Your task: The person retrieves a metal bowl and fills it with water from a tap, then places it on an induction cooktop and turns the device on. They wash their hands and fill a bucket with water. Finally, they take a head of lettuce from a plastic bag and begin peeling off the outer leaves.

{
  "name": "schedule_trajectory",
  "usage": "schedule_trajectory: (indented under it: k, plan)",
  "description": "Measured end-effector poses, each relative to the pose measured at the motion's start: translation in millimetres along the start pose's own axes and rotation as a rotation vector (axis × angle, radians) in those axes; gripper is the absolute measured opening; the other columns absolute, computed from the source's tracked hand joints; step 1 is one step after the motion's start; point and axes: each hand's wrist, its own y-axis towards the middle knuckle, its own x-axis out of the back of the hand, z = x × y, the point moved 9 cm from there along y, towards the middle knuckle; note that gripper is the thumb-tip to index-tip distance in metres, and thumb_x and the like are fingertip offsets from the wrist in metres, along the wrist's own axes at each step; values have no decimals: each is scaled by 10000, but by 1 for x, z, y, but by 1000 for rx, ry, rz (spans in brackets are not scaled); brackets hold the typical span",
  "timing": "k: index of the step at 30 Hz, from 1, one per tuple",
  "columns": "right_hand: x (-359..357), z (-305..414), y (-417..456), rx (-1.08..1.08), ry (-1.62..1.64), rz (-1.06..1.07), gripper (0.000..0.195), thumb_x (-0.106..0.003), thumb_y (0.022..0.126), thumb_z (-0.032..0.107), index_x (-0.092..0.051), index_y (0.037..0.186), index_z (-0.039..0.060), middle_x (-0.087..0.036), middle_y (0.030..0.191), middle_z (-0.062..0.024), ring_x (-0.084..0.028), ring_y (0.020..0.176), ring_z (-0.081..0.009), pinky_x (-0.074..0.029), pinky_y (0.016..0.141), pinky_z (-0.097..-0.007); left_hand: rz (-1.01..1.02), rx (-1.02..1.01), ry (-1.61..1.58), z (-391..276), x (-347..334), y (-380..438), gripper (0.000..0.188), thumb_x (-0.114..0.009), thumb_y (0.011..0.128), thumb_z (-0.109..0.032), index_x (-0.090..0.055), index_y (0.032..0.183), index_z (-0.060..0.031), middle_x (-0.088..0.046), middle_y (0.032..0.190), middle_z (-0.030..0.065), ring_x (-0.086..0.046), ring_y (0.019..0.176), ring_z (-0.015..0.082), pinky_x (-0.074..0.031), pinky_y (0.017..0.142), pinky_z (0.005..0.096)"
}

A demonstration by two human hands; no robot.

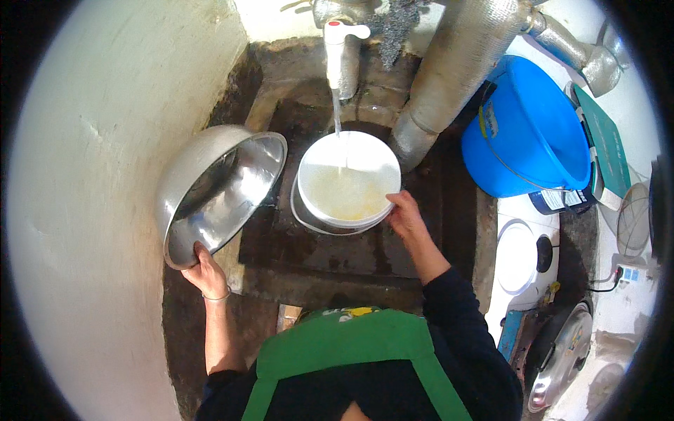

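Note:
My left hand [208,274] grips the rim of a large stainless steel bowl [231,184], which is tilted on its side near the left wall. My right hand [405,214] holds the rim of a white plastic bucket [349,144] in the dark sink basin [316,258]. Water streams from a white tap [335,58] with a red mark into the bucket. Cloudy, yellowish water [342,194] stands inside it. The bucket's thin handle hangs down around its front side.
A foil-wrapped pipe [453,68] slants down into the basin at the right. Beyond it a blue bucket [521,131] leans on its side on the white counter. Farther along are a white lid or plate [516,258], a steel pot lid [563,358] and a plugged-in power socket [631,274].

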Motion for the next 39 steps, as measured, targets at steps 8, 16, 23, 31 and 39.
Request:
schedule_trajectory:
  k: [8, 16, 23, 31, 39]
  plan:
    - [-67, 73, -65, 284, -1080, 203, 342, -793, 615, 196, -494, 712, 62, -493, 690, -8, -463, 631, -115, -389, 573, -261, -20, 85, -206, 2, -5, -15, 218, -510, 853, 18, -520, 1069, 46, -554, 1045, 53, -506, 901, 131, -418, 818, 273]
    - [-101, 63, -126, 603, -1747, 152, 442, -797, 592, 257, -473, 780, 24, -541, 808, -170, -542, 766, -378, -434, 638, -426, 55, 5, -5, 16, -5, -23, 465, -485, 852, 36, -329, 1290, 31, -468, 1223, 150, -475, 1081, 198, -368, 937, 318]
    - [-80, 49, -155, 609, -1948, 130, 395, -761, 600, 214, -481, 815, 38, -525, 845, -134, -548, 814, -343, -454, 634, -433, 156, -316, 147, -41, -25, -22, 574, -564, 863, -123, -296, 1355, 4, -344, 1353, 155, -372, 1227, 293, -283, 1041, 398]
    - [-85, 47, -171, 688, -1928, 123, 389, -762, 598, 178, -475, 819, 38, -523, 838, -131, -553, 794, -334, -463, 602, -413, 227, -359, -25, -57, -26, -11, 540, -463, 915, -136, -228, 1386, -12, -275, 1392, 155, -337, 1275, 336, -313, 1060, 461]
    - [-47, 60, -100, 357, -1050, -169, 372, -782, 677, 244, -484, 762, 39, -558, 714, -53, -510, 589, -161, -450, 566, -291, -35, 23, -467, 28, -2, -11, 467, -591, 836, -62, -414, 1258, 28, -474, 1250, 129, -484, 1114, 232, -389, 950, 364]
